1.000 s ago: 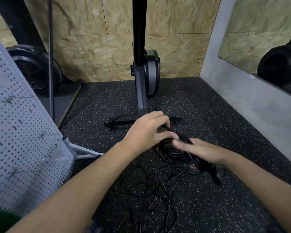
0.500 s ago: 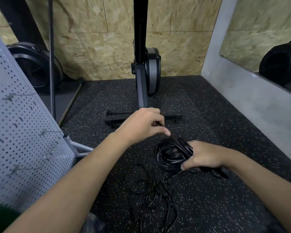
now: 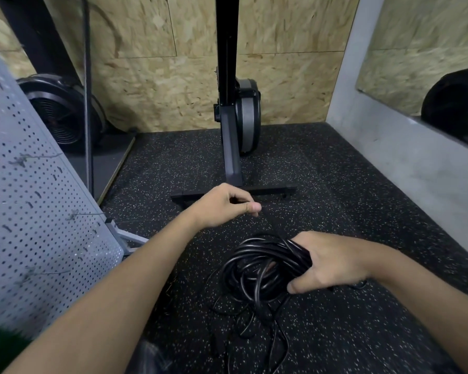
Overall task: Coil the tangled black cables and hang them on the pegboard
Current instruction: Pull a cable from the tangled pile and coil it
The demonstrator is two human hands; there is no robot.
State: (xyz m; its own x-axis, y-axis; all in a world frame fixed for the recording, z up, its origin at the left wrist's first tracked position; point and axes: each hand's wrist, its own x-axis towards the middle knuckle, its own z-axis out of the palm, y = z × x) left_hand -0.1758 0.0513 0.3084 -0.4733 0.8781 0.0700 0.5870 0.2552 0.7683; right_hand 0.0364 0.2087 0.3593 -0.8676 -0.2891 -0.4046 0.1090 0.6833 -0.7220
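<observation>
My right hand [image 3: 333, 263] grips the coil [image 3: 260, 268], a fat ring of glossy round black cable, with my fingers wrapped through its right side and my thumb underneath. I hold the coil low over the floor [image 3: 349, 184], which is dark rubber matting flecked with pale specks. Below it, loose cable [image 3: 254, 327] trails down in thin, uneven loops onto the matting.

My left hand [image 3: 224, 205] is up and to the left, its fingers curled and its thumb pressed to the forefinger in a pinch. A thin strand [image 3: 274, 226] runs from that pinch down to the coil, though blur lets me trace it only faintly.

The pegboard [image 3: 33, 211], grey sheet metal punched with rows of small holes and fitted with bent wire hooks [image 3: 22, 160], leans at my left, well apart from the coil. A matte black upright [image 3: 229, 103] on a flat crossbar stands ahead, against rough chipboard.

Half a second ago my left hand sat closer to the coil. Now it is farther off and the strand is longer. The coil lies flatter, showing more of its open ring.
</observation>
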